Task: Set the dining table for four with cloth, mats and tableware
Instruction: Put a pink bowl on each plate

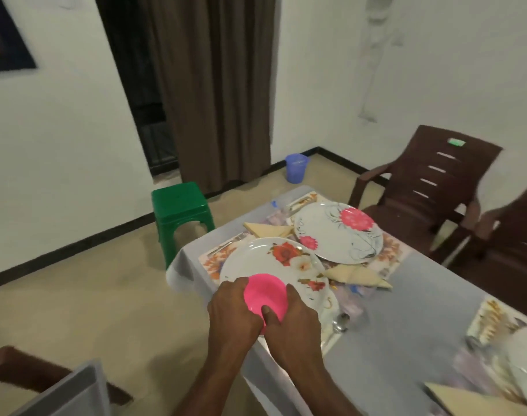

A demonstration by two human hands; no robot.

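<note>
Grip: both hands hold one pink bowl (266, 295). Left hand (233, 309) wraps its left side, fingers curled round the rim. Right hand (292, 321) closes on its right side, thumb laid inside the bowl, fingers hidden behind it.
Bowl position: over the near edge of the near floral plate (274, 270). Contact with the plate cannot be told.
Far left: dark framed picture (7, 34) on the white wall. Grey flat edge (67, 394) at bottom left, too blurred to name.
Left of table: green plastic stool (181, 205) on the floor, just beside the table's corner. Dark doorway and brown curtain (214, 85) behind it.
Floor, back: blue plastic jug (296, 168) near the wall corner.
Table: covered with a grey tablecloth (421, 310).
Near setting: plate with red and white flowers lies on a patterned place mat (214, 261). Fork (229, 243) at the mat's far-left edge. Spoon (340, 321) to the right of the right hand.
Napkins: one folded cream napkin (268, 229) between the two plates' far sides, a second (356, 276) to the right of the near plate.
Far setting: second plate (340, 232) with a pink flower, overlapping the near plate's mat area.
Right: two brown plastic chairs (427, 184) at the table's far side.
Bottom right: another mat (493, 322) and a cream napkin (472, 399), blurred.
</note>
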